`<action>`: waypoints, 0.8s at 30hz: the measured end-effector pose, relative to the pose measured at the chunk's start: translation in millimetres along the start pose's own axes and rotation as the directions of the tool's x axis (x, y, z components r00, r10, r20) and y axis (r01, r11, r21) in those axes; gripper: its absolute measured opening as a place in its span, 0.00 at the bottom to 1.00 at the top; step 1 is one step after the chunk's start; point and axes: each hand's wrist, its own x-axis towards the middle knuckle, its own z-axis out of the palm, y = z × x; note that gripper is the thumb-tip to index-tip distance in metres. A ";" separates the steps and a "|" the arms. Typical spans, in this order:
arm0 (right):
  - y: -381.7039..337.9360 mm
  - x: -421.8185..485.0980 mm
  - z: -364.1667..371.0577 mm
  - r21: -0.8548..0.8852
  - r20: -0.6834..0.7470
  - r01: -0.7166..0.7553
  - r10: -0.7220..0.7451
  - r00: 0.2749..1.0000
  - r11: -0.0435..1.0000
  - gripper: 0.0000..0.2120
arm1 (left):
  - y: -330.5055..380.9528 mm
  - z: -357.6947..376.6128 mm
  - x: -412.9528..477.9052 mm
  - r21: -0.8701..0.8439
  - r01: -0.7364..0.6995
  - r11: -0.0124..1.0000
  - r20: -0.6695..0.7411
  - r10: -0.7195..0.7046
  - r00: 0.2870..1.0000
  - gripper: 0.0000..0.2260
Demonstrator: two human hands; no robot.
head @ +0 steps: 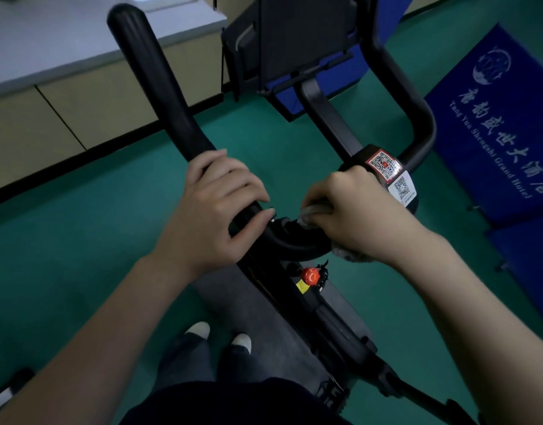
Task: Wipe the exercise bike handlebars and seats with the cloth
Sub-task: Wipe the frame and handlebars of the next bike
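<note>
The black handlebar [160,84] of the exercise bike runs from the upper left down to a curved middle part, then loops up on the right. My left hand [215,207] grips the left bar just above the bend. My right hand [353,216] holds a bunched grey cloth [313,211] and presses it onto the curved middle of the handlebar. Only small parts of the cloth show under my fingers and wrist. The seat is not in view.
A red knob [309,276] sits on the bike frame below my hands. The console [304,35] stands at the top centre with QR stickers [390,173] on the stem. A beige cabinet [65,111] is at left, a blue mat [503,118] at right, green floor around.
</note>
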 end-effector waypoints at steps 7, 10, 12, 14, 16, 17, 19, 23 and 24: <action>-29.6 12.3 12.1 0.385 0.012 -0.169 0.178 0.984 0.907 0.05 | -20.8 -12.0 5.8 -0.026 0.027 0.999 -0.009 -0.028 1.000 0.11; -38.4 14.0 21.5 0.534 -0.074 -0.199 0.279 0.957 0.822 0.06 | -21.7 -10.3 4.4 -0.040 0.033 0.999 -0.009 -0.034 0.999 0.11; -37.9 8.5 21.4 0.523 -0.072 -0.181 0.255 0.964 0.833 0.05 | -21.6 -9.2 3.5 -0.041 0.038 0.998 -0.013 -0.039 0.999 0.10; -32.6 1.2 14.8 0.467 -0.027 -0.136 0.168 0.985 0.874 0.04 | -21.6 -8.7 3.5 -0.038 0.041 0.998 -0.018 -0.042 0.999 0.10; -23.5 -4.4 7.8 0.370 0.021 -0.087 0.085 0.996 0.925 0.03 | -21.8 -8.2 4.1 -0.038 0.039 0.999 -0.020 -0.039 0.999 0.10; -18.8 -6.4 5.8 0.317 0.035 -0.064 0.055 0.998 0.946 0.03 | -21.8 -7.9 4.3 -0.037 0.037 0.999 -0.019 -0.038 0.999 0.10; -9.3 -10.6 5.4 0.255 -0.012 -0.023 0.027 1.000 0.967 0.04 | -22.0 -7.5 4.6 -0.028 0.029 0.999 -0.021 -0.030 0.999 0.10; 2.2 -27.8 17.9 0.303 -0.283 0.071 0.018 0.959 0.950 0.06 | -22.4 -6.4 4.1 -0.024 0.030 0.999 -0.025 -0.030 0.999 0.11; 1.5 -33.2 23.0 0.322 -0.316 0.091 0.016 0.949 0.942 0.06 | -22.5 -5.8 4.0 -0.022 0.032 0.999 -0.027 -0.032 0.999 0.12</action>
